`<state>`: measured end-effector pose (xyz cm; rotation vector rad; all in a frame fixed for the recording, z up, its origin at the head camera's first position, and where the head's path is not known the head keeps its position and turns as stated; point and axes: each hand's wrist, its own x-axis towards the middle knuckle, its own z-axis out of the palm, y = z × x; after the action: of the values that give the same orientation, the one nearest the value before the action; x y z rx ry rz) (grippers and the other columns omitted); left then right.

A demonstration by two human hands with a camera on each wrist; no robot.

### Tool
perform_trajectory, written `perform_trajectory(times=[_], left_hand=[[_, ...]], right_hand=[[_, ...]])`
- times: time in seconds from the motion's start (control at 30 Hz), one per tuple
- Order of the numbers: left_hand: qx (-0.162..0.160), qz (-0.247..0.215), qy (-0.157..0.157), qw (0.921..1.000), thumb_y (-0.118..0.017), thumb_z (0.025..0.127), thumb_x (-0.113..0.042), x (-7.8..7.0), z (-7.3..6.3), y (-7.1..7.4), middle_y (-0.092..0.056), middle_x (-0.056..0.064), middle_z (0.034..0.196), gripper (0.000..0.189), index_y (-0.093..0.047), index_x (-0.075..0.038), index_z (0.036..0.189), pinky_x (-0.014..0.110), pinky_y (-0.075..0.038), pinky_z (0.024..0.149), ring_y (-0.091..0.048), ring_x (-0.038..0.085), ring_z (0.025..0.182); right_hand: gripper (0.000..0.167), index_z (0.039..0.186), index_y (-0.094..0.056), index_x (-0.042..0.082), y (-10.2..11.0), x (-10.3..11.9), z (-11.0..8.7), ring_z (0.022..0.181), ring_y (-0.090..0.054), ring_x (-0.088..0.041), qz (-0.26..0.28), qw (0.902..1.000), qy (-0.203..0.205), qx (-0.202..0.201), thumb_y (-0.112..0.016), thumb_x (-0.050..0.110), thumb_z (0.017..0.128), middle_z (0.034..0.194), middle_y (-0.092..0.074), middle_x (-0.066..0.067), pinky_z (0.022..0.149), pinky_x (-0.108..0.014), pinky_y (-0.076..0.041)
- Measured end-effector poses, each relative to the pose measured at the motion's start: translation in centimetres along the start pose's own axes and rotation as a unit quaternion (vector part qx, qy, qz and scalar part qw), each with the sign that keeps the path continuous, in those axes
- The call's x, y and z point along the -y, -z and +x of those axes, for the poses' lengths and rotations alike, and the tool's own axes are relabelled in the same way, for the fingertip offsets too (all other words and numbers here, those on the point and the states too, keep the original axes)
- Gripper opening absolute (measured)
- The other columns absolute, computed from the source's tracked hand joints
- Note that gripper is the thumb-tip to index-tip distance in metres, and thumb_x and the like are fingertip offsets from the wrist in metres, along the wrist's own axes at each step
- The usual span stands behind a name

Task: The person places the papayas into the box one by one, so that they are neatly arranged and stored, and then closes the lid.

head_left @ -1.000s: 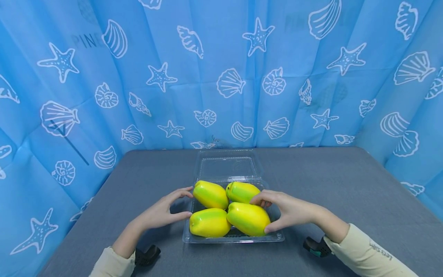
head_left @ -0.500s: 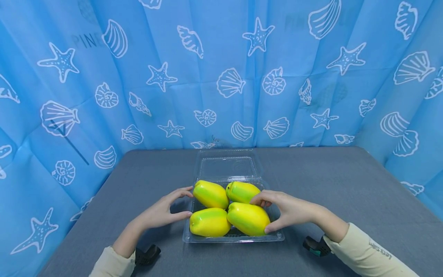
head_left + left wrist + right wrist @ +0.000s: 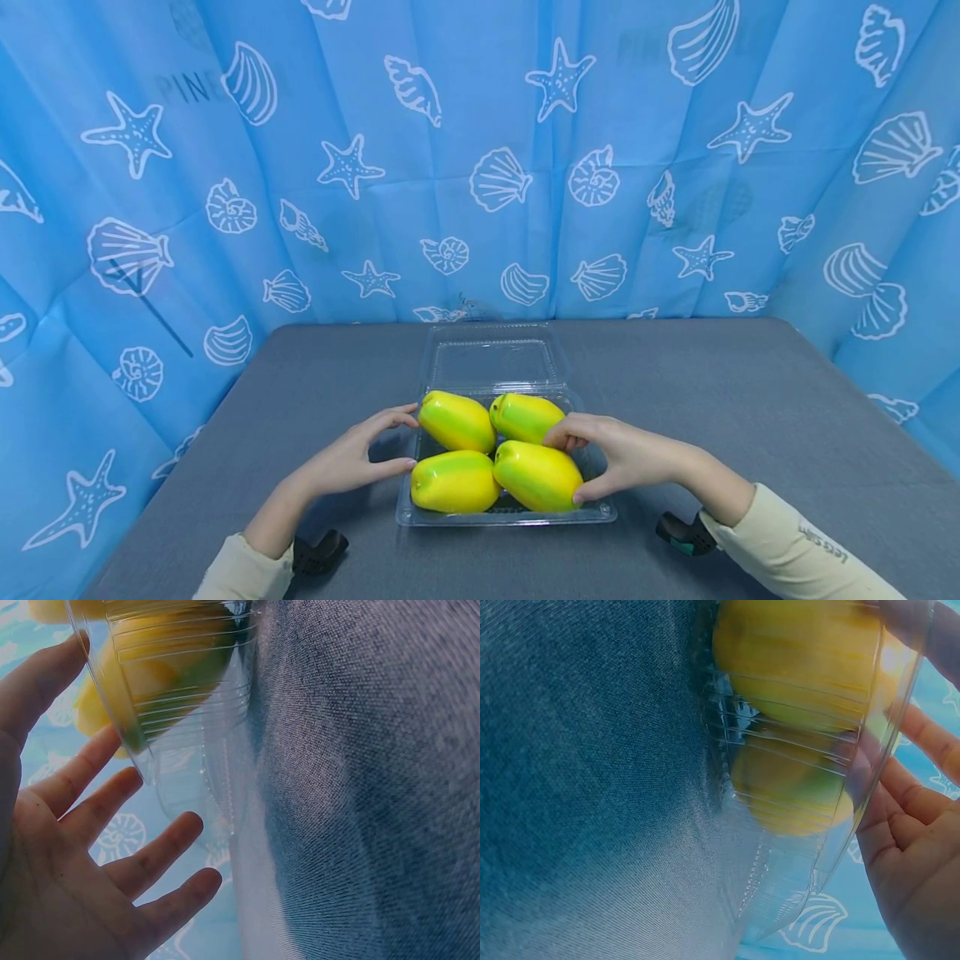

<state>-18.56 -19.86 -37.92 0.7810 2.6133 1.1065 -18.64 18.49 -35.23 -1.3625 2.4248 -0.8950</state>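
Note:
Several glossy yellow-green papayas lie in a clear plastic clamshell box (image 3: 506,521), in two rows. My right hand (image 3: 633,454) is at the right end of the front right papaya (image 3: 536,477). Its thumb is at the front edge of that fruit, and its bent fingers are behind it, near the back right papaya (image 3: 525,417). My left hand (image 3: 348,458) is spread at the box's left side, beside the front left papaya (image 3: 453,483) and the back left papaya (image 3: 456,422). In the left wrist view its thumb and fingertips are at the box's rim (image 3: 112,720).
Behind the fruit, the box's clear lid (image 3: 491,362) lies folded back on the grey cloth-covered table (image 3: 697,375). A blue curtain (image 3: 480,108) with white shells and starfish hangs around the table. Dark devices (image 3: 318,552) are strapped at both wrists.
The front right papaya has settled slightly lower in the box and turned a little, easing away from my right hand. Both hands keep nearly the same positions.

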Motion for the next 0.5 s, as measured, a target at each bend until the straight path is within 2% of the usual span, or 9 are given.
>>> perform_trajectory(times=[0.5], left_hand=[[0.003,-0.007,-0.004,1.0,-0.062,0.089,-0.034,0.09,0.01,0.02,-0.033,0.011,0.151,0.04,-0.05,-0.02,0.125,0.066,-0.032,0.102,-0.036,0.038,0.134]], right_hand=[[0.053,0.123,-0.052,0.013,0.09,0.08,0.05,0.099,-0.052,-0.009,0.003,0.9999,-0.008,0.007,-0.071,0.038,0.08,0.117,-0.059,-0.002,0.085,-0.027,-0.05]])
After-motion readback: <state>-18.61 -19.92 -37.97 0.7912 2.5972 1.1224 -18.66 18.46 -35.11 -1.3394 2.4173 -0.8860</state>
